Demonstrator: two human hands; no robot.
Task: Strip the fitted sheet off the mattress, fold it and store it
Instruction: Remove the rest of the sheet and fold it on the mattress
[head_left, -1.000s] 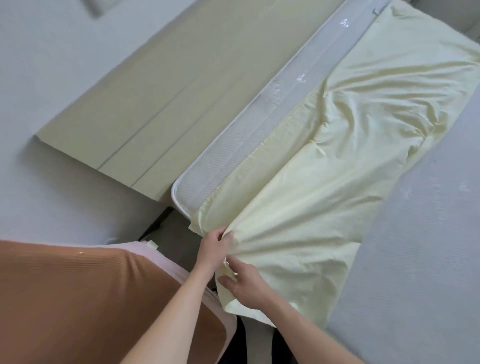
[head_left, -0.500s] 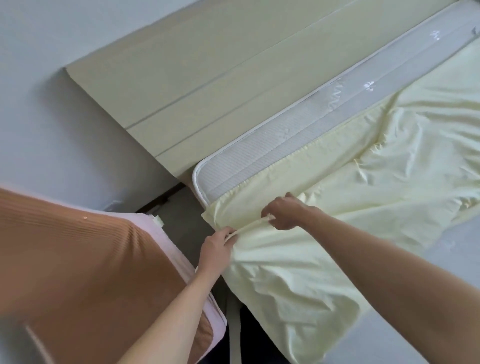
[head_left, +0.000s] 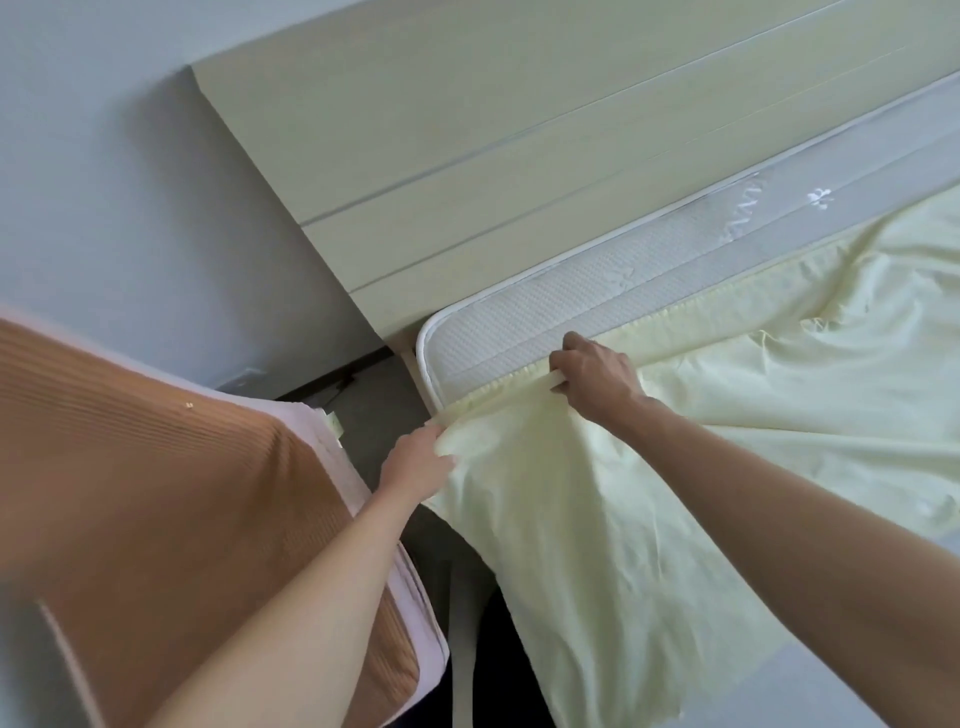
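Pale grey walls are closing in this bedroom corner, and a light wooden headboard (head_left: 467, 156) is running behind the mattress (head_left: 545, 317), which we are taking as our landmark.

At the mattress's near corner our left hand (head_left: 415, 462) is curling its fingers around the gathered edge of the sheet (head_left: 649, 493), pinching it just off the corner. Our right hand (head_left: 597, 374) is lying further along the top of the mattress, fingers closed over the same elastic hem (head_left: 498, 397), so that the hem is stretching taut between the two hands. Both hands are holding cloth; neither is loose.

The pale yellow sheet is already off this corner: a strip of bare white mattress is showing between the hem and the headboard, and the rest of the cloth is lying rumpled across the mattress top and draping over its near side.

We are judging the sheet to be light, thin and limp, with no stiffness of its own, so it is likely to sag and bunch wherever we are not holding it. The elastic hem is the firmest part and looks like the best place to grip, near the corner seams, for squaring it up when folding.

Beside the mattress, on the left, an orange ribbed cushion (head_left: 156, 493) with a pink edge is standing.
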